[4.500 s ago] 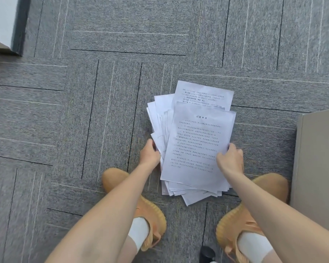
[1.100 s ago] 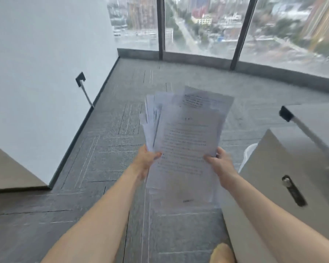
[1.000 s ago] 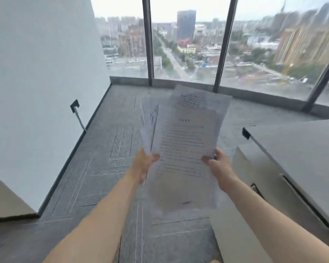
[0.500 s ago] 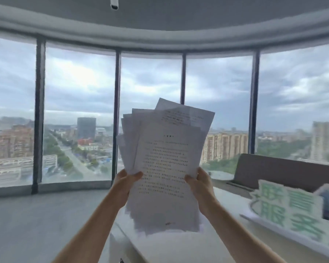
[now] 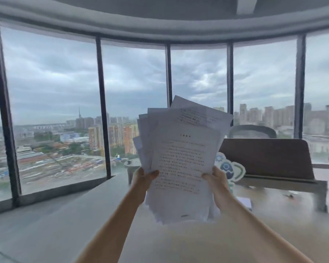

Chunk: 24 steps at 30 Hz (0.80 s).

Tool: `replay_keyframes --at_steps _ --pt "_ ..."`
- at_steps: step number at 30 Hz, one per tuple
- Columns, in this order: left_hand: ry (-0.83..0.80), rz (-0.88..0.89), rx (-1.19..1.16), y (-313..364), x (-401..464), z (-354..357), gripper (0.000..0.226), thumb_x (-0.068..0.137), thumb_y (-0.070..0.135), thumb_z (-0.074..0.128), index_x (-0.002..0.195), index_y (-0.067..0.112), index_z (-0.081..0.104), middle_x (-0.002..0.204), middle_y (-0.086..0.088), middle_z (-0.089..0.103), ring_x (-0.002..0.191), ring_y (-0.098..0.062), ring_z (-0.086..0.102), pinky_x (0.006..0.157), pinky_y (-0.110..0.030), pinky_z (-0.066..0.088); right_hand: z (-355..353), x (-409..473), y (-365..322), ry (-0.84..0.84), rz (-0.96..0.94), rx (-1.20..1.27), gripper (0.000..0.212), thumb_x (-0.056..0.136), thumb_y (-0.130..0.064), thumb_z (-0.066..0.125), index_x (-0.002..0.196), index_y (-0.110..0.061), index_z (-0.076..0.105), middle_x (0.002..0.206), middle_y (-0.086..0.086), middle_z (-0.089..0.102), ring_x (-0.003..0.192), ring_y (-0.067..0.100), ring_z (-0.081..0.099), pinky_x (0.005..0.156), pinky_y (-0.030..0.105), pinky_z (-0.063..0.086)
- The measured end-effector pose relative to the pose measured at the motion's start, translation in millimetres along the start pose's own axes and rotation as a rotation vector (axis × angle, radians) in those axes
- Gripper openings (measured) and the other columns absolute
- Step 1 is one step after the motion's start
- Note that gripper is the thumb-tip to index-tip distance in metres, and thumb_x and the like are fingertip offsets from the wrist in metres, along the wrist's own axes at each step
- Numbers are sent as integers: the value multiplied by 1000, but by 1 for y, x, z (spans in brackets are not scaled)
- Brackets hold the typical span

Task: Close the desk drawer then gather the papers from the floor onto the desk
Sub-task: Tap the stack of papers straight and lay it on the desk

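Note:
A loose stack of printed white papers (image 5: 180, 160) is held upright in the air above the pale desk top (image 5: 198, 242). My left hand (image 5: 143, 178) grips the stack's left edge, thumb on the front sheet. My right hand (image 5: 216, 179) grips the right edge the same way. The sheets fan out unevenly at the top and bottom. The lower edge of the stack hangs a little above the desk surface. The desk drawer is out of view.
A dark brown panel on a stand (image 5: 268, 160) sits on the desk at the right, with a green-and-white cutout sign (image 5: 230, 169) beside it. A grey chair back (image 5: 252, 131) rises behind it. Tall windows (image 5: 51, 118) curve around the room.
I lifted the papers off the floor with both hands and stood up. The view has swung right, so the desk now lies under the stack.

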State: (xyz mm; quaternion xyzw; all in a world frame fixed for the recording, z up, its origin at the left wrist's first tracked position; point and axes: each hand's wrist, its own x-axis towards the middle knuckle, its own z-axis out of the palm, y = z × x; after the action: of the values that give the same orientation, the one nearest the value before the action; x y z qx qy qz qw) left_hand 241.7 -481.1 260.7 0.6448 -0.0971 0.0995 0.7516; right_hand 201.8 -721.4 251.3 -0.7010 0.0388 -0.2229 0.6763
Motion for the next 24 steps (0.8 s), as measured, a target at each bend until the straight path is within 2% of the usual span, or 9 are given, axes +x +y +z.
replay_keyframes --at_steps 6,11,14,18,22,24 --pt "-115 -61 -24 -43 7 41 52 63 5 73 115 1 68 111 -19 73 101 -40 69 90 -54 55 -41 -6 28 71 31 -20 34 83 5 51 103 -16 69 108 3 74 104 26 68 93 51 55" --pt "-207 -93 -16 -63 2 58 43 68 2 71 111 2 69 108 -18 74 98 -39 70 89 -52 56 -62 -15 49 105 60 30 40 84 11 50 111 -11 69 107 4 76 100 22 72 81 40 59" --pt "-240 -97 -23 -71 -3 65 34 79 -2 70 113 4 68 108 -17 74 98 -37 71 87 -48 58 -73 -19 61 123 69 38 42 81 12 51 112 -11 69 108 3 77 102 22 72 89 44 58" --pt "-306 -78 -16 -73 -11 71 32 81 3 74 112 9 68 106 -13 75 98 -34 71 85 -44 59 -85 -27 67 79 65 34 46 80 8 58 120 -14 63 113 2 75 106 22 71 92 45 57" --pt "-345 -33 10 -75 -14 74 38 79 4 76 113 15 65 109 -14 73 101 -33 69 88 -48 58 -91 -31 56 100 14 60 49 84 2 65 127 -18 52 117 -1 71 102 12 70 76 25 55" --pt "-343 -20 20 -74 -15 76 34 80 3 75 107 21 65 101 -7 73 97 -30 69 87 -45 58 -92 -32 46 94 -33 34 55 85 -1 67 131 -22 47 119 -4 68 103 9 68 76 23 53"
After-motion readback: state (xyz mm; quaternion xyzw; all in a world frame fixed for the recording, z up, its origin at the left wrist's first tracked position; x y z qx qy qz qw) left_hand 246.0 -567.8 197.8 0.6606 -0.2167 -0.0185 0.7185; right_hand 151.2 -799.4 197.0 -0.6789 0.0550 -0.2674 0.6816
